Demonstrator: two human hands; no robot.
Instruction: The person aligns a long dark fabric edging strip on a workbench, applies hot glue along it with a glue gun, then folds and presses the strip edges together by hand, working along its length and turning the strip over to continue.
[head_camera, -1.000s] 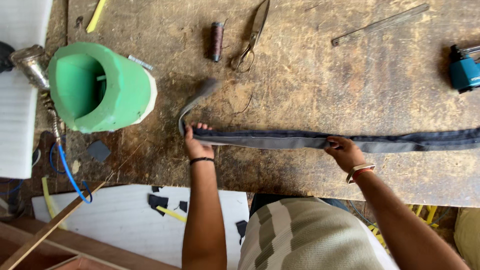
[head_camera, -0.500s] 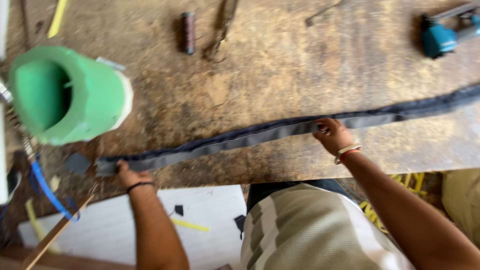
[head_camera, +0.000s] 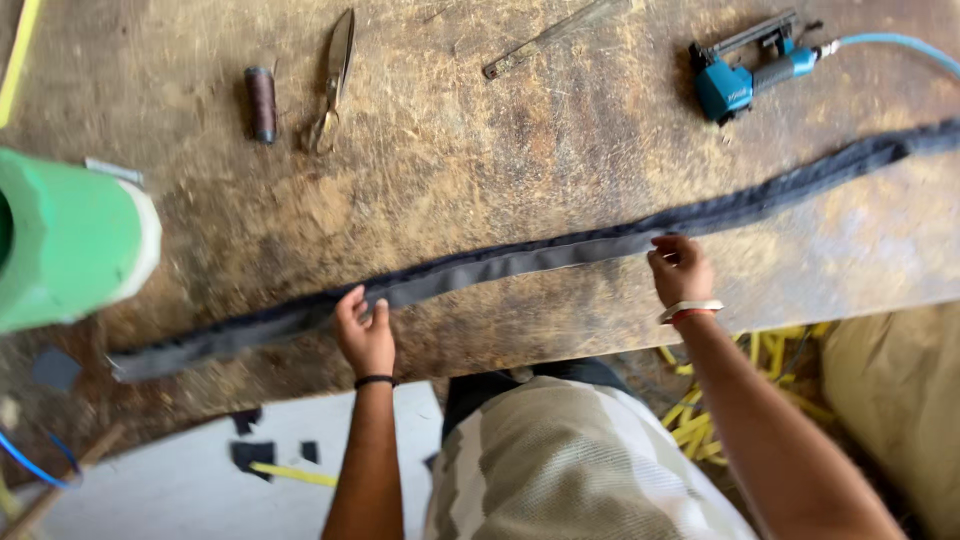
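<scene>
Pressing long dark fabric strip flat across worn tabletop: left hand and right hand spread well apart, fingers pinning strip's near edge. Best keeping tension even, strip untwisted.

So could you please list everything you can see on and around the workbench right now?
dark strip: one, dark grey, long, lying diagonally across the bench
workbench: one, brown, worn and scratched
green cylinder: one, green with a white rim, at the left edge
thread spool: one, dark brown, upper left
scissors: one pair, metal, right of the spool
metal bar: one, grey, top centre
pneumatic stapler: one, blue and black, upper right, with a light blue hose
yellow pieces: several, on the floor below the bench
left hand: fingers on the strip, black wristband
right hand: fingers on the strip, white and red bracelets
</scene>
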